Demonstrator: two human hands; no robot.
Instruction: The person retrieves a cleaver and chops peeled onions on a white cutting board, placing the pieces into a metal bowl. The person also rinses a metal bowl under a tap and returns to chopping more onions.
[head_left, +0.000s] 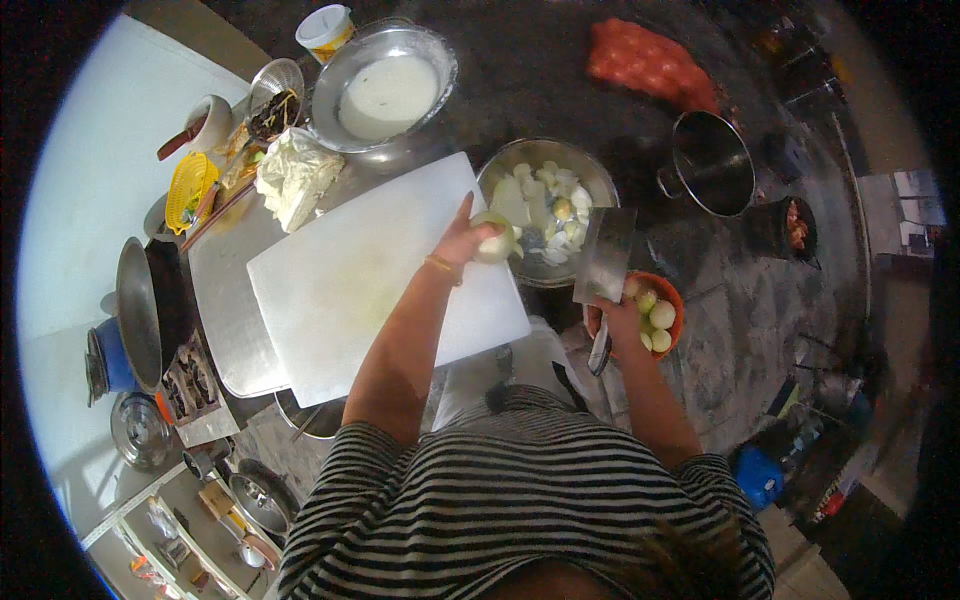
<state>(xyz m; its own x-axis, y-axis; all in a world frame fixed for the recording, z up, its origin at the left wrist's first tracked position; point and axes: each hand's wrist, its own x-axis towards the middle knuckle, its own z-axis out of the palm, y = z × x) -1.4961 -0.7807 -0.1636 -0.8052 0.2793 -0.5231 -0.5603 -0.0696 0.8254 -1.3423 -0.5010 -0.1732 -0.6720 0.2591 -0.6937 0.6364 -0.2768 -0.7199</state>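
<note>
My left hand (466, 238) grips a pale peeled onion (493, 241) at the right edge of a white cutting board (345, 285). In my right hand (616, 319) is a cleaver (606, 251), its broad blade pointing away from me and held off the board. Just beyond the board's right edge stands a steel basin (491, 169) with cut onion pieces (540, 199) in it. Partly behind my right hand, an orange bowl (679, 304) holds several whole peeled onions (661, 315).
A metal basin of whitish liquid (390, 97) stands at the far left, near a white cloth-like bundle (296, 176) and a yellow basket (191, 191). A red mesh sack (649, 64) and a metal pot (712, 165) are at the far right. A wok (139, 315) is left.
</note>
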